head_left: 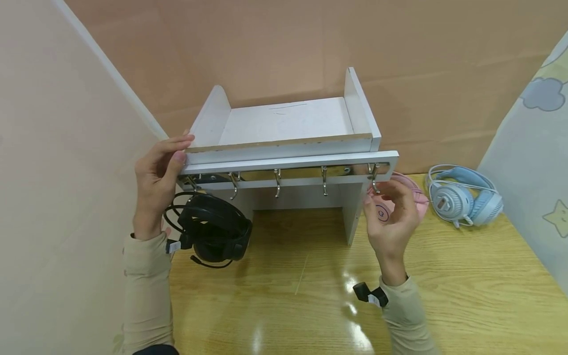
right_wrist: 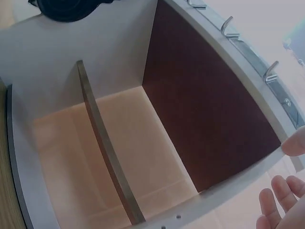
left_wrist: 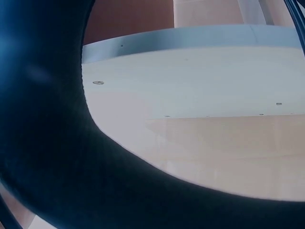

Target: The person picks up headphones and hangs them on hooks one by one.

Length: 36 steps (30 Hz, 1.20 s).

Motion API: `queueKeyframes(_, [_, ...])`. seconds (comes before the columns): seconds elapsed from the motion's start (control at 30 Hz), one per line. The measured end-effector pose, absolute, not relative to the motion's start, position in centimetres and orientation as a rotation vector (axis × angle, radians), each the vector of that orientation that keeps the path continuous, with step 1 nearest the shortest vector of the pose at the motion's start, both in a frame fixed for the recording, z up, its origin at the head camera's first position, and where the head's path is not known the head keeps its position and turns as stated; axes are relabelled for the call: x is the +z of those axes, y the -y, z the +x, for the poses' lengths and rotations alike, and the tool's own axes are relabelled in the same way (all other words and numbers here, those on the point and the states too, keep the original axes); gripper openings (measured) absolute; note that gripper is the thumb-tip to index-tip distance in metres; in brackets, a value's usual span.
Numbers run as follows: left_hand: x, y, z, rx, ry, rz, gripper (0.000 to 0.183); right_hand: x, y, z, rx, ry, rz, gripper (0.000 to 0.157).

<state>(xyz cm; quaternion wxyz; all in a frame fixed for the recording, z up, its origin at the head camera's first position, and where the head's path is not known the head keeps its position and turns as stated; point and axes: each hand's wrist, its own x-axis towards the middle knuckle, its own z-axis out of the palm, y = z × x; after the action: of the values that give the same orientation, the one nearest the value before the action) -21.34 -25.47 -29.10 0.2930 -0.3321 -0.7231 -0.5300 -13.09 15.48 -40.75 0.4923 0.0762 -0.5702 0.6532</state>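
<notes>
A white wooden shelf (head_left: pixel 288 118) stands on the table, with a white board and a metal hook rail (head_left: pixel 301 173) along its front. My left hand (head_left: pixel 155 172) grips the board's left end, thumb on the front and fingers over the top. Below that hand, a black headset (head_left: pixel 217 217) hangs at the left-end hook. Its dark curved part (left_wrist: pixel 43 143) fills much of the left wrist view. My right hand (head_left: pixel 392 217) is at the board's right end, fingers bent beside the last hook (head_left: pixel 375 182). Nothing shows between its thumb and fingers.
Behind the right hand is a pink headset (head_left: pixel 419 197), partly hidden. A light blue headset (head_left: pixel 466 197) lies farther right, by the patterned side wall (head_left: pixel 537 162). Beneath everything is a wood-grain tabletop (head_left: pixel 284 305). A plain wall (head_left: pixel 80 197) rises on the left.
</notes>
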Motion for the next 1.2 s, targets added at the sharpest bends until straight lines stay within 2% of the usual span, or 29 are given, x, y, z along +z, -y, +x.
queueKeyframes(0.5, [-29.1,25.6,-21.2,-1.392,1.937,-0.883,0.022,-42.1,-18.4,-15.1,1.463,1.528,0.082,0.038])
queueKeyframes(0.97, [-29.1,25.4,-21.4,-1.443,1.891,-0.917,0.022,-38.5,-19.5,-15.0,1.344,1.627,0.009,0.034])
queueKeyframes(1.2, [-29.1,25.4,-21.4,-1.428,1.892,-0.912,0.022,-39.3,-21.3,-16.7,1.346,1.669,-0.009,0.032])
